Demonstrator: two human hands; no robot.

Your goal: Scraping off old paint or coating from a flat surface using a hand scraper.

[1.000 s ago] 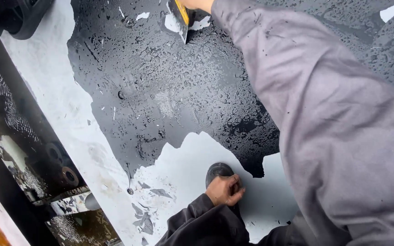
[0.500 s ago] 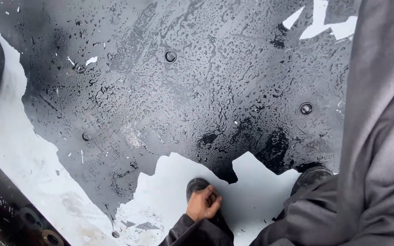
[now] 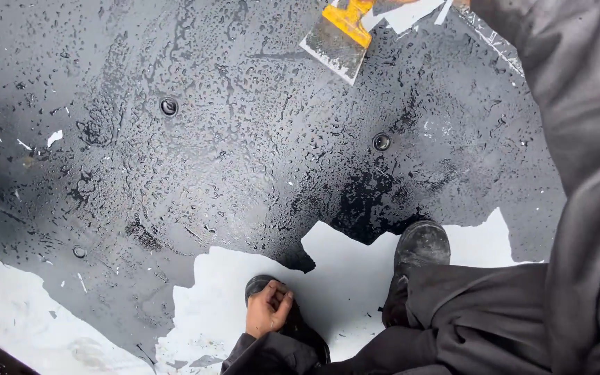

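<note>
The left hand (image 3: 268,310) is resting half-curled on a black boot toe (image 3: 258,285), gripping nothing; the right hand is lying out of view, beyond the yellow-handled metal scraper (image 3: 337,43) on wet black coating (image 3: 244,139)

Glossy wet black coating (image 3: 244,139) beaded with droplets, matt white bare surface (image 3: 355,271) where peeled, dull metal scraper blade (image 3: 333,50) with yellow plastic collar, scuffed black boot (image 3: 421,244), grey cloth sleeve (image 3: 578,90)

scraper (image 3: 339,36): yellow handle, wide metal blade | tilted, blade edge on wet black coating | top centre
</note>
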